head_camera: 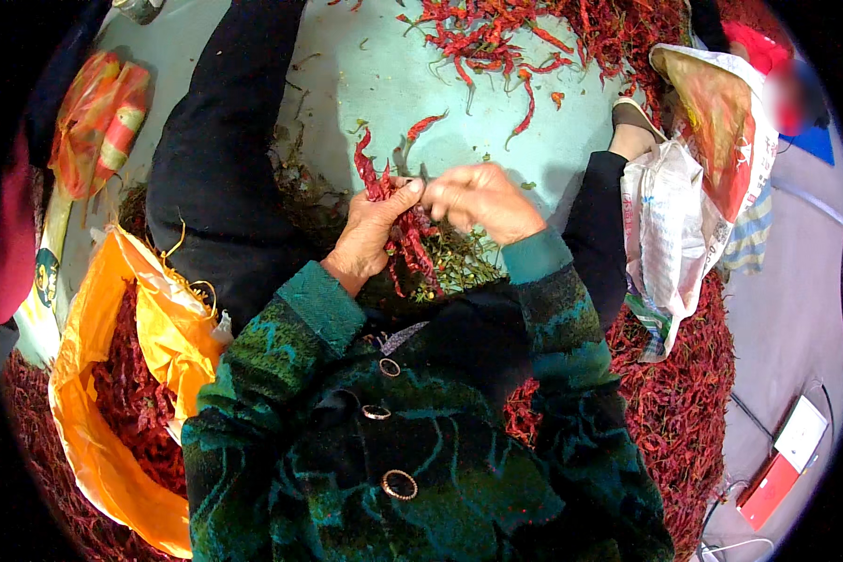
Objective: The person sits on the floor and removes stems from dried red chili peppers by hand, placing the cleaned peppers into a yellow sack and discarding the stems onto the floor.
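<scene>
My left hand grips a small bunch of dried red chili peppers, some poking out above the thumb and others hanging below. Close by its thumb tip is my right hand, fingers curled and slightly blurred; whether a stem is pinched in them is hidden. Beneath both hands lies a heap of green chili stems between the legs. A single red chili rests on the pale green floor just beyond the left hand.
An orange woven sack holding dried chilies stands open at left. Loose chilies spread across the floor ahead. White woven sacks lie at right beside a large chili pile. A red net bag sits upper left. Another person's shoe shows.
</scene>
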The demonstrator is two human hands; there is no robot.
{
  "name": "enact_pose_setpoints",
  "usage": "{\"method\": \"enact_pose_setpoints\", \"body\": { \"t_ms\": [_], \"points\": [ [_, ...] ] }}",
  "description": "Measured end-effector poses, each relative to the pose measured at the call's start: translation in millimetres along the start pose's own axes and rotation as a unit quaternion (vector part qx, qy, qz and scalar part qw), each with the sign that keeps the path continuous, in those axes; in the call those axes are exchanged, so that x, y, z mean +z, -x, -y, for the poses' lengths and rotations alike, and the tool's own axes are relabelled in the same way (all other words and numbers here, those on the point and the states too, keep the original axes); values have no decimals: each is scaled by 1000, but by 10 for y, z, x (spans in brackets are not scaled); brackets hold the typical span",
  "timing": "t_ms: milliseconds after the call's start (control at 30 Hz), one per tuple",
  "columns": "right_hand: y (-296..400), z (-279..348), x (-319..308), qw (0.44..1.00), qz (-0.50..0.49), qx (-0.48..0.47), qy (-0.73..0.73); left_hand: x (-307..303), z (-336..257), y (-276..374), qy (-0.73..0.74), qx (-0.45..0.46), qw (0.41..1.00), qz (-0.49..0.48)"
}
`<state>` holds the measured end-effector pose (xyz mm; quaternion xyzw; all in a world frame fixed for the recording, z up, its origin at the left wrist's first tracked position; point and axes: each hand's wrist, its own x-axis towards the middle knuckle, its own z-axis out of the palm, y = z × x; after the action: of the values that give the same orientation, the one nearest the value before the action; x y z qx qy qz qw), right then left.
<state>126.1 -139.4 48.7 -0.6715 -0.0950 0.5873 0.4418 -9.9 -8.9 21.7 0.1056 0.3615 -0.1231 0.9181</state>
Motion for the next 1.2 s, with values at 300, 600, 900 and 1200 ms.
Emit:
{"method": "enact_pose_setpoints", "body": {
  "t_ms": [300,600,900,1200],
  "points": [
    [-838,5,-56,717,-280,-208,604,54,-52,-4,-13,8,1000,-22],
    [-68,-141,-208,993,-79,29,-81,0,17,-26,-14,13,999,-27],
    [515,-202,137,980,-69,-3,-185,150,87,94,-104,30,993,-43],
    [974,-226,-41,987,-126,-82,-48,278,493,40,-199,109,968,107]
  ]
}}
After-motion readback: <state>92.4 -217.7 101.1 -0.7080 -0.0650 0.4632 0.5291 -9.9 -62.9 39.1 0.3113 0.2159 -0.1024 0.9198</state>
